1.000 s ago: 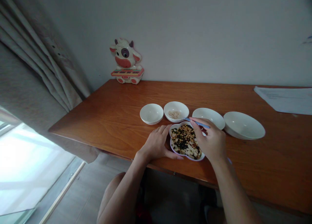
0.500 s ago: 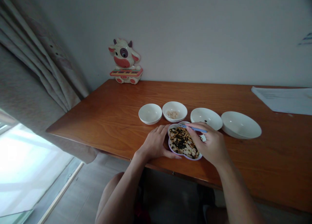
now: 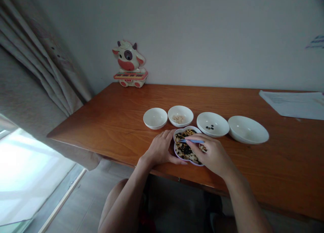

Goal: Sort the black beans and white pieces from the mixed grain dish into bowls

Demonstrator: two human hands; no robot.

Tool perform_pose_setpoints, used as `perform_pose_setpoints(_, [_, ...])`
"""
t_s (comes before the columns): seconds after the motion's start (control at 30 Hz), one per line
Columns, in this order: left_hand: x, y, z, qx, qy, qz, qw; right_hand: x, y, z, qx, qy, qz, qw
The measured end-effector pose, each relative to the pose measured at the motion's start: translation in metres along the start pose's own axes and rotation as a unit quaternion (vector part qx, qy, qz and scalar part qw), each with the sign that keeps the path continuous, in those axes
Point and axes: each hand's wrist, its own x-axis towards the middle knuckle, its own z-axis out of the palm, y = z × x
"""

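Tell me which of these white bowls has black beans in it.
The third white bowl from the left: a few black beans sit in it, while the second bowl holds pale pieces.

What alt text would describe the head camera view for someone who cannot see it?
A person's right hand holds blue plastic tweezers over a white flower-shaped dish of mixed beans and seeds, steadied by the left hand. Beside it on a reddish-brown wooden table stand white bowls, one holding a few black beans, another pale pieces.

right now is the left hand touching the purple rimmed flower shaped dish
Touching. The head view shows the left hand against the white purple-rimmed flower-shaped dish, with its thumb lying along the dish's lower rim.
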Motion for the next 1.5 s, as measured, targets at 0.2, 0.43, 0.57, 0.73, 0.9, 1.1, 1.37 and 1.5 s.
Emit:
perform_pose_setpoints(0.2, [0.000,-0.001,0.001,0.004,0.001,0.001,1.000,0.001,-0.001,0.003,-0.013,-0.004,0.013,1.000])
perform_pose_setpoints(0.43, [0.000,-0.002,0.002,0.006,0.002,0.005,1.000,0.003,-0.005,0.002,-0.007,0.006,-0.013,1.000])
perform_pose_setpoints(0.57, [0.000,-0.002,0.001,0.005,0.002,0.002,1.000,0.003,-0.005,0.002,-0.005,0.005,-0.011,1.000])
perform_pose_setpoints(0.73, [0.000,-0.002,0.001,0.002,0.003,-0.001,1.000,0.002,-0.002,0.006,-0.001,0.025,0.002,1.000])
perform_pose_setpoints(0.9, [0.000,-0.002,0.002,0.005,0.003,0.003,1.000,0.002,0.001,0.007,-0.007,0.027,0.013,1.000])
perform_pose_setpoints(1.1, [-0.001,-0.002,0.002,0.005,0.001,-0.001,1.000,0.003,-0.006,0.005,-0.006,0.019,-0.010,1.000])
perform_pose_setpoints(1.37, [0.000,-0.002,0.001,0.001,0.003,0.001,1.000,0.002,-0.009,0.009,-0.037,0.018,-0.036,0.999])
perform_pose_setpoints(1.5, [0.000,-0.002,0.002,0.001,0.004,-0.003,1.000,0.002,-0.006,0.012,-0.050,0.030,-0.035,0.998])
